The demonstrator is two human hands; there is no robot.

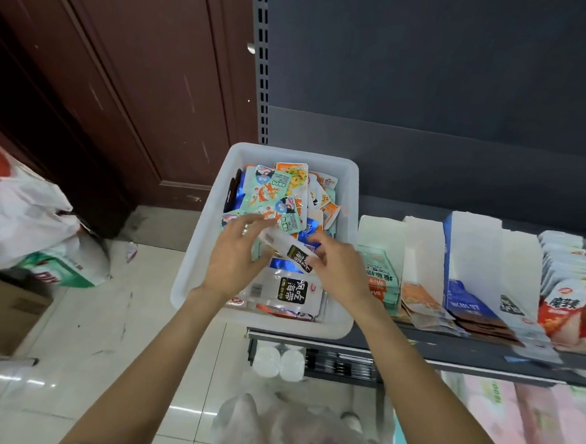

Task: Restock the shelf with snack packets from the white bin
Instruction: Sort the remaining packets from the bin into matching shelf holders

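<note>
The white bin [346,245] sat at the left end of the shelf [482,353], its open top heaped with snack packets [272,193], so both hands, the left hand [238,252] and the right hand [336,269], reached in from above over the near rim. Between them they held a white packet [290,247] just above the heap. To the right, upright display boxes [471,263] stood side by side along the shelf, touching or nearly so, leaving only their open fronts and tops for access. Above the bin and boxes the dark back panel [431,76] rose with open air before it. Left of the bin, a bag [27,222] and a cardboard box [1,313] crowded the floor.
</note>
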